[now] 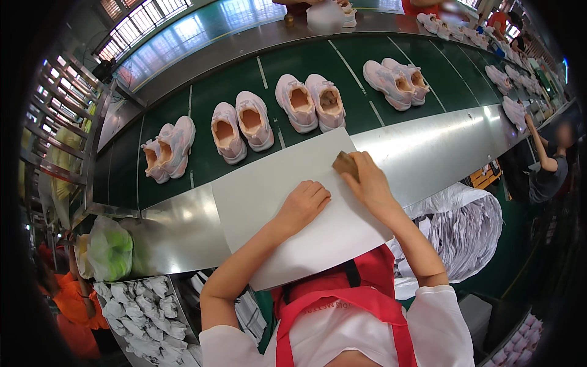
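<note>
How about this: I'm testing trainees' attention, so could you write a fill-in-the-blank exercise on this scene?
1. The brown block is held in the person's ____.
2. The large sheet beneath the left hand is coloured ____.
3. The conveyor belt under the pale pink sneakers is coloured ____.
4. The person's apron is coloured ____.

Missing words: right hand; white; green; red.

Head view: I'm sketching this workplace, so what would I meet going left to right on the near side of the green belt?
Greenish plastic bag → left hand → right hand, holding a brown block → bundle of crumpled white sheets.
</note>
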The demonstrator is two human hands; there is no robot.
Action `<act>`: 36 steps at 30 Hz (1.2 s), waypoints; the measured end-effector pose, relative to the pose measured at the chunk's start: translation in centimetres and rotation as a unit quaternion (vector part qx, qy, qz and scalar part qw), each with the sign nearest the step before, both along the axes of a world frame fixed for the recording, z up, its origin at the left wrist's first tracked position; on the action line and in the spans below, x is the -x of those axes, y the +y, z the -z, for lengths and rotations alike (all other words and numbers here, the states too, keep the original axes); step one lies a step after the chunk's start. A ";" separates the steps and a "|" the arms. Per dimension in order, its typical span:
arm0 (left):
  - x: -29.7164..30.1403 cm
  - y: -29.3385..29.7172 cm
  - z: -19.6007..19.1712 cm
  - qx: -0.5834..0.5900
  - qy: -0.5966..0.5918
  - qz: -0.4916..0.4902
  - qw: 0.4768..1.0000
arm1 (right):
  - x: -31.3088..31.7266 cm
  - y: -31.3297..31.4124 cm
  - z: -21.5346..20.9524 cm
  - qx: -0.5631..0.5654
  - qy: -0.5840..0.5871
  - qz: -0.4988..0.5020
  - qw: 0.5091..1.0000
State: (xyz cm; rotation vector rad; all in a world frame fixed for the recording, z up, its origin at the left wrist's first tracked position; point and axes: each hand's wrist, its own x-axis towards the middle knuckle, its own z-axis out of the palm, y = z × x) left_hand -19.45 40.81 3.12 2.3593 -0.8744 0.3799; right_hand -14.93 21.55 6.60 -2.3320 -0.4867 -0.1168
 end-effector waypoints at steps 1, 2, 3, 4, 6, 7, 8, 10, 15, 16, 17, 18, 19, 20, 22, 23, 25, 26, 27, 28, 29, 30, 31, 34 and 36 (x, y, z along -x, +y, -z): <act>-0.2 -0.2 0.1 -0.008 0.023 -0.011 1.000 | -0.1 -0.4 0.0 0.011 -0.013 0.024 1.000; -0.3 -0.4 0.2 0.012 0.019 -0.021 1.000 | 0.0 -0.5 0.4 0.024 -0.015 0.021 0.999; -0.5 -0.5 0.2 0.032 0.016 -0.031 0.999 | 0.2 -0.5 1.1 0.036 -0.017 0.019 0.999; -0.5 -0.7 0.3 0.050 0.014 -0.039 0.998 | 0.5 -0.4 1.4 0.048 -0.017 0.018 0.999; -0.7 -0.9 0.1 0.046 0.033 -0.055 0.997 | 1.0 -0.7 1.1 0.041 0.015 -0.066 0.997; -0.5 -0.7 -0.1 0.041 0.042 -0.064 0.996 | 1.6 -0.5 0.6 0.034 0.030 -0.111 0.993; -0.3 -0.6 0.1 0.008 0.024 -0.072 0.997 | 2.8 0.0 0.6 -0.024 0.061 -0.117 0.991; -0.1 0.2 0.0 -0.075 -0.013 -0.098 0.992 | 3.0 0.1 0.4 -0.009 0.046 -0.116 0.992; -0.2 1.0 -2.4 -0.053 -0.069 -0.027 0.996 | 2.0 -0.1 2.0 -0.167 0.043 0.071 0.982; 0.0 1.4 -2.5 -0.012 -0.056 -0.007 0.998 | 1.8 -0.2 2.1 -0.163 0.033 0.092 0.982; 0.3 2.2 -2.5 -0.003 0.016 0.000 1.000 | 1.5 0.0 2.8 -0.132 0.007 0.096 0.987; 0.2 2.3 -2.6 0.002 0.088 0.005 0.996 | 1.1 0.4 3.9 -0.099 -0.018 0.099 0.990; -0.4 1.3 -2.6 -0.022 0.074 0.011 0.997 | 1.2 0.1 4.7 -0.063 -0.040 0.100 0.992; -0.3 0.7 -2.9 -0.046 0.059 0.003 0.997 | 1.7 -0.1 4.6 -0.062 -0.089 0.129 0.986; -1.0 -0.4 -2.0 -0.101 0.022 -0.002 0.995 | 2.5 -1.3 3.8 -0.052 -0.185 0.197 0.961; -1.0 -0.1 -1.3 -0.101 0.009 -0.006 0.995 | 3.0 -2.3 3.6 -0.145 -0.176 0.186 0.956; -0.9 0.6 -0.3 -0.102 -0.014 -0.012 0.995 | 5.5 -6.0 4.8 -0.309 -0.086 0.190 0.928; -0.8 0.6 -0.1 -0.097 -0.007 -0.017 0.995 | 6.9 -7.9 6.5 -0.313 -0.052 0.266 0.910; -0.7 0.7 -0.1 -0.093 0.000 -0.024 0.995 | 8.4 -10.3 8.9 -0.333 0.011 0.316 0.889; -0.5 0.8 0.1 -0.088 0.007 -0.030 0.996 | 9.9 -12.7 11.2 -0.357 0.020 0.372 0.857; -0.4 0.8 0.1 -0.086 0.010 -0.029 0.996 | 11.4 -15.2 15.1 -0.395 0.058 0.434 0.808; -0.5 0.9 0.2 -0.083 0.013 -0.027 0.996 | 13.2 -17.8 18.7 -0.298 0.086 0.485 0.818; -0.5 1.0 0.1 -0.081 0.014 -0.026 0.996 | 15.0 -20.3 22.0 -0.199 0.112 0.527 0.818; -0.6 0.5 -0.2 -0.080 0.013 -0.030 0.996 | 19.2 -25.3 28.8 -0.003 0.169 0.597 0.784; -0.4 0.7 -0.2 -0.089 0.015 -0.033 0.995 | 20.2 -26.7 29.7 0.024 0.168 0.610 0.774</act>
